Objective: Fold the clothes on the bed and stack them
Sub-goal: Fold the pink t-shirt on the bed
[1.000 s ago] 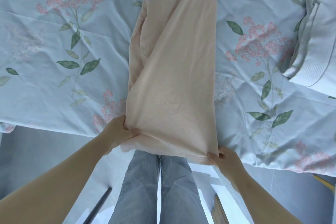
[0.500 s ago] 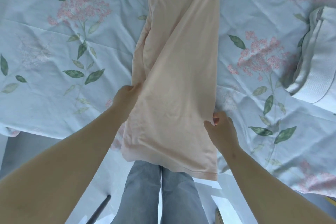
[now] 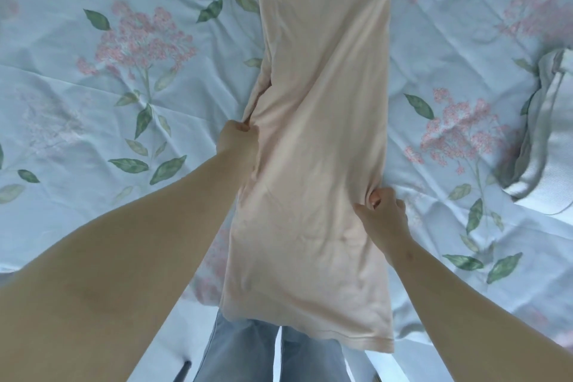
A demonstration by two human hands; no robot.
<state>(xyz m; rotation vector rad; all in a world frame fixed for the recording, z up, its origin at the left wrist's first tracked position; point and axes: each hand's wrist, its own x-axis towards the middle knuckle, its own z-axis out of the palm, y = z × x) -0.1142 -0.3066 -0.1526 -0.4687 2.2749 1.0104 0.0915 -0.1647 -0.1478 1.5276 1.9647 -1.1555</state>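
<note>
At the bottom centre of the frame, the person's legs in light blue jeans (image 3: 266, 360) are standing against the near edge of the bed (image 3: 37, 239). The lower hem of a long peach garment (image 3: 322, 164) is hanging just over that edge and covering the top of the jeans. The garment is lying lengthwise as a narrow strip, running from the bottom centre straight up to the top edge of the frame. Its left edge is bunching into soft creases about midway up.

The left forearm (image 3: 124, 242) is reaching in from the lower left and the right forearm (image 3: 465, 304) from the lower right. The left hand (image 3: 237, 141) is gripping the garment's left edge near the centre of the frame, its fingers (image 3: 240, 127) curling into the bunched cloth. The right hand (image 3: 383, 211) is sitting lower in the frame, on the garment's right edge, with its fingers (image 3: 376, 200) and thumb pinching a small pucker of fabric.

Under the garment, a pale blue bedsheet (image 3: 93, 102) printed with pink flower clusters and green leaves is spreading across the whole bed, wrinkled in places. At the right edge of the frame, well apart from the peach garment, a folded pile of white and pale grey clothes (image 3: 545, 139) is resting on the sheet.
</note>
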